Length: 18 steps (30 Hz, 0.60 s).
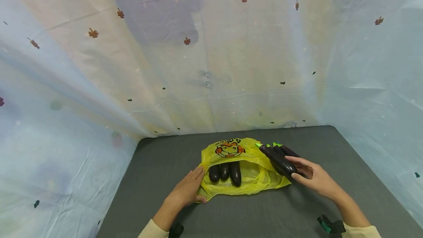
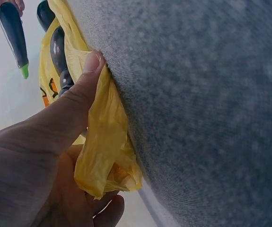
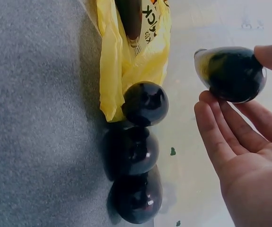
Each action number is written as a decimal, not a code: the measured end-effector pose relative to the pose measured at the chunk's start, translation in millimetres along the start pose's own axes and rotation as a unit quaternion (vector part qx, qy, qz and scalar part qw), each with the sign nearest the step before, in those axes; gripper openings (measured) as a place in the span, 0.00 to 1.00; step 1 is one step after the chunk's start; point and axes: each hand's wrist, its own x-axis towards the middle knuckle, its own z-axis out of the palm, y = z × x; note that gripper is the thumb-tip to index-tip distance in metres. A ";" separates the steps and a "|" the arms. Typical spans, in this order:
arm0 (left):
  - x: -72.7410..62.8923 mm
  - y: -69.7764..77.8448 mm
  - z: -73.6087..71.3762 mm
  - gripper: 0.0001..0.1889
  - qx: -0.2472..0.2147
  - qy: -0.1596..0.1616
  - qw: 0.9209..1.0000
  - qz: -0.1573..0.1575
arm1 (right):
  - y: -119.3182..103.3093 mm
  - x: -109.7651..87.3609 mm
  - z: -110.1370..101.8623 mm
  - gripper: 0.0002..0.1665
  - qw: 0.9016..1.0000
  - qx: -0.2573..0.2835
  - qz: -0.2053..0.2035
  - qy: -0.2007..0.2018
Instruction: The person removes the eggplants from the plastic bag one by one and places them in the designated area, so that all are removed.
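Note:
A yellow plastic bag (image 1: pixel 211 188) with a printed cartoon lies on the table, its mouth facing me. Three dark eggplants (image 1: pixel 235 175) show inside its left part. My left hand (image 1: pixel 187 188) pinches the bag's left edge, thumb over the plastic (image 2: pixel 108 142) and fingers behind it. At the right end of the bag, my right hand (image 1: pixel 317 180) holds another eggplant (image 1: pixel 279 161) by its thick end between thumb and fingers, its green stem pointing away. In the right wrist view this eggplant (image 3: pixel 237 73) is raised above three others lying side by side (image 3: pixel 138 149).
The dark grey table (image 1: pixel 251 216) extends around the bag, with its far edge against a hanging patterned sheet (image 1: pixel 211 65). More eggplants (image 1: pixel 290 151) lie just right of the bag, partly behind the held one. Dark straps (image 1: pixel 331 225) are at both wrists.

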 end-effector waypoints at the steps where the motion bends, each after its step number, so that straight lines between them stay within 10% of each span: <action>1: 0.0 -0.1 -0.1 0.59 -0.001 0.000 1.000 0.000 | 0.3 0.0 -0.5 0.30 1.000 -0.002 0.000 0.003; 18: -0.6 -1.2 1.0 0.59 -0.004 0.007 1.000 0.004 | 6.3 0.3 -11.4 0.31 0.999 -0.030 0.017 0.039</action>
